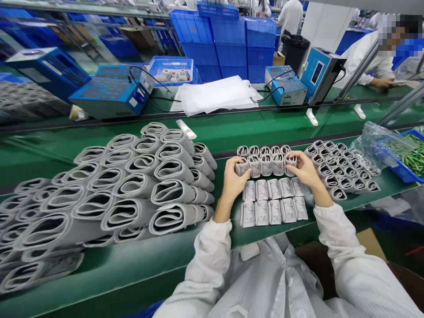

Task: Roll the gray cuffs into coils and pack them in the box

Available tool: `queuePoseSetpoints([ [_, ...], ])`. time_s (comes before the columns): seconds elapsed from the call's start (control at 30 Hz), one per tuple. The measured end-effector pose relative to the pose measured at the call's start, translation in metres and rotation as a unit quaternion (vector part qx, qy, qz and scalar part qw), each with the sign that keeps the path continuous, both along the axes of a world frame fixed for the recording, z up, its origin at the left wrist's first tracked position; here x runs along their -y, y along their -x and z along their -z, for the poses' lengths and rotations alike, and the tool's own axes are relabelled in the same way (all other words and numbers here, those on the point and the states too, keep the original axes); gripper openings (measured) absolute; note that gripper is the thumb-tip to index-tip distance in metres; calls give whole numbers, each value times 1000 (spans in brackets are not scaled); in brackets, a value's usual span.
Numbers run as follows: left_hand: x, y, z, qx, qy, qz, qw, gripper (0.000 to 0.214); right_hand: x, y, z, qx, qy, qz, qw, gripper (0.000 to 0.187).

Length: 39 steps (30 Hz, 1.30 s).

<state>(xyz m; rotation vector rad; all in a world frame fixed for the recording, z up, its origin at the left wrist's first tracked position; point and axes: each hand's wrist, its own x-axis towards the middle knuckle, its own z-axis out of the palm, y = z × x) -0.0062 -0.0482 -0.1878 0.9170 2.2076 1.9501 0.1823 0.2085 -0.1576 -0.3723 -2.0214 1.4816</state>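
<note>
My left hand [234,177] and my right hand [302,167] press in from both ends on a row of small rolled grey cuffs [265,165] on the green bench. Each hand's fingers curl round the end cuff of that row. A second row of rolled cuffs [263,150] stands just behind it. In front of my hands lie two rows of flat folded cuffs [274,201], side by side near the bench's front edge.
A big stack of large rolled grey cuffs [132,185] fills the bench to my left. More small rolled cuffs [341,170] lie at the right, beside a blue bin of green parts [410,161]. Blue machines [112,90], white cloth [215,95] and another worker [367,55] are beyond the conveyor.
</note>
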Motion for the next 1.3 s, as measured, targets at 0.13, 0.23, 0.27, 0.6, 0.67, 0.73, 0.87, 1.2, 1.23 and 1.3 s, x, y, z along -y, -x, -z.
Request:
queuePoseSetpoints([
  [0.13,4,5,11,92,-57,-7,994,60,19,-7,6,-4,159,44,986,56],
  [0.23,4,4,11,115,-92,-6,989,69,38,-9,-4,-58,223,83,969,59],
  [0.27,4,2,10,119,-100,-5,988,69,45,-10,-8,-77,231,92,966,58],
  [0.6,10,-13,-12,199,-171,27,965,67,85,-24,-56,-164,222,95,956,52],
  [0.67,11,-13,-15,201,-177,25,963,66,87,-26,-61,-174,236,88,952,53],
  [0.73,11,-14,-15,203,-180,22,962,66,89,-26,-65,-180,256,74,947,52],
  [0.87,8,-16,-9,203,-172,22,964,67,91,-28,-65,-167,277,62,944,56],
  [1.2,9,1,-4,24,-80,35,996,44,24,-5,-11,-49,-17,52,997,35],
  [1.23,10,1,-4,-1,-49,37,998,37,17,-2,-3,-32,-30,37,998,32],
  [1.3,16,-2,-4,-57,13,10,998,26,8,-4,9,2,-60,27,998,28],
])
